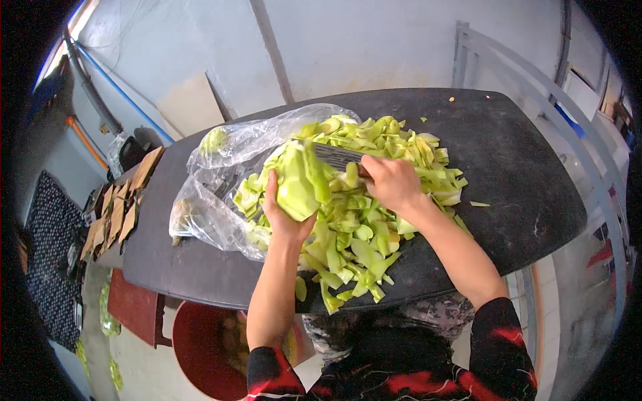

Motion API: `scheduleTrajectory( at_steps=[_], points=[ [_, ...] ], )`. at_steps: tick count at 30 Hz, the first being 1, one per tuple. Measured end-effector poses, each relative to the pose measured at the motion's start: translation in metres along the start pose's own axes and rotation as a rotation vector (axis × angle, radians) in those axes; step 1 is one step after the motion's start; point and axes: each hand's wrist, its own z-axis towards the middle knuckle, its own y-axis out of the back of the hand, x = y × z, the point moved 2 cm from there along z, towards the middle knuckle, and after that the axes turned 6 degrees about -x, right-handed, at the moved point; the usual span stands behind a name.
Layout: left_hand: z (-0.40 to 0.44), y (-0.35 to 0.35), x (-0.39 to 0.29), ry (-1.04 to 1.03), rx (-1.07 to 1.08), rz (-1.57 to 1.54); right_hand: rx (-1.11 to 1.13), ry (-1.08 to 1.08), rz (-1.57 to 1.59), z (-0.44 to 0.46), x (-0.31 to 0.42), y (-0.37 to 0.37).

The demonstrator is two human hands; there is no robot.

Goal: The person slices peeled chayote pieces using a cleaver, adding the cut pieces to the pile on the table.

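My left hand (287, 220) is wrapped around the lower side of a large pale green vegetable (294, 180), whose exact kind I cannot make out. Part of its surface is cut into flat facets, and a strip hangs at its right side. In my right hand (393, 184) is a knife (338, 157) with a broad dark blade, its edge close to the vegetable. Beneath both hands spreads a heap of green peelings and slices (364, 234). To the left lies a clear plastic bag (214, 174) with pale round shapes in or under it.
The dark table (528, 174) has rounded corners and a few scraps on it. Below its front edge stands a red tub (200, 347), near a red stool (134, 307). Cardboard pieces (120, 207) lie at the left, and a grey metal rail (568, 100) runs along the right.
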Motion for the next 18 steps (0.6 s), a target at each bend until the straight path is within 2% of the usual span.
scheduleTrajectory(
  at_steps=[1,3,4,6,8,10,12,14,16,18],
  points=[
    [0.001,0.0,-0.001,0.0,0.003,-0.004,0.013,-0.048,-0.03,0.0,-0.004,-0.001],
    [-0.003,-0.006,-0.003,0.065,0.283,-0.054,0.033,-0.052,-0.024,-0.002,-0.007,0.005],
    [-0.003,-0.011,-0.003,0.063,0.281,-0.055,0.047,-0.056,-0.019,0.0,-0.006,0.009],
    [-0.003,-0.017,-0.002,0.048,-0.023,-0.268,0.054,-0.073,-0.001,0.001,-0.002,0.013],
    [0.007,0.004,-0.001,0.026,0.009,-0.201,0.061,-0.089,0.016,0.0,-0.001,0.012],
    [0.013,0.016,-0.002,-0.014,-0.204,-0.114,0.062,-0.036,-0.002,-0.002,0.0,0.007],
    [0.015,0.017,-0.002,-0.017,-0.197,-0.118,0.011,0.021,-0.001,-0.005,0.005,0.003],
    [0.01,0.009,-0.004,-0.071,-0.362,-0.058,-0.034,0.075,0.002,-0.008,0.011,0.001],
    [0.016,0.018,-0.003,-0.083,-0.263,-0.106,-0.116,0.231,0.048,-0.01,0.024,0.004],
    [0.016,0.02,-0.005,-0.072,-0.247,-0.151,-0.182,0.279,0.058,-0.01,0.034,0.004]
  ],
)
